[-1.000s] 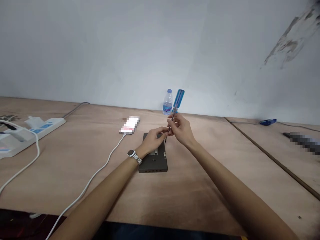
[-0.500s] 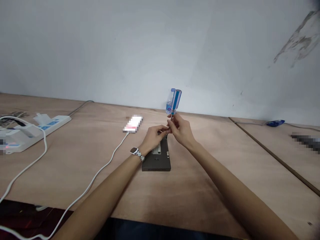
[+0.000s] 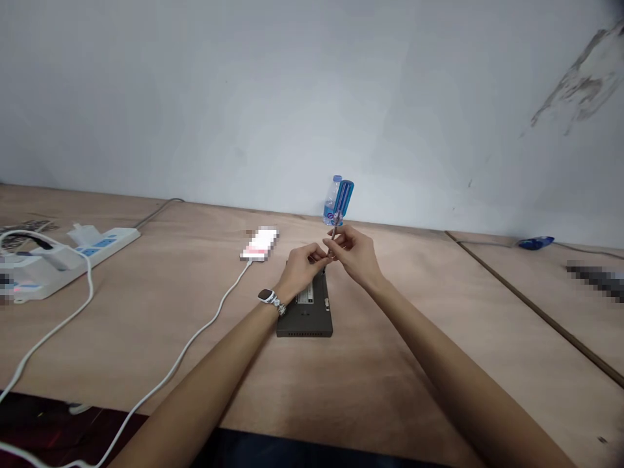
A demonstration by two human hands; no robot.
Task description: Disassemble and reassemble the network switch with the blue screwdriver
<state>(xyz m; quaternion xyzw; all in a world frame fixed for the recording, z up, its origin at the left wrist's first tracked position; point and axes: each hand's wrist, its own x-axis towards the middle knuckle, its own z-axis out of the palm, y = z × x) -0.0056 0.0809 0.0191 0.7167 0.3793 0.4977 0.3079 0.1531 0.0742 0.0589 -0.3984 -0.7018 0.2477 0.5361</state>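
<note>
A screwdriver (image 3: 345, 198) with a blue-striped handle stands nearly upright, its handle leaning a little to the right. My right hand (image 3: 357, 257) pinches the metal shaft below the handle. Lower down, the thumb and fingers of my left hand (image 3: 303, 266) are closed about the same shaft. The tip points down at the right edge of a flat dark electronic device (image 3: 305, 322), which has a row of vent slots and a pale label. My left hand partly covers this device, and my wrist wears a watch. Exactly where the tip rests is hard to see.
Behind the screwdriver stands a water bottle (image 3: 331, 198) near the wall. A lit phone (image 3: 260, 244) lies to the left on a white charging cable (image 3: 195, 331). A white power strip (image 3: 110, 244) is at far left. A blue packet (image 3: 536, 243) and a blurred dark object (image 3: 597, 279) lie right.
The screwdriver has turned about its shaft, so the handle's stripes show differently. My right-hand fingers have shifted slightly on the shaft; the left hand stays nearly in place.
</note>
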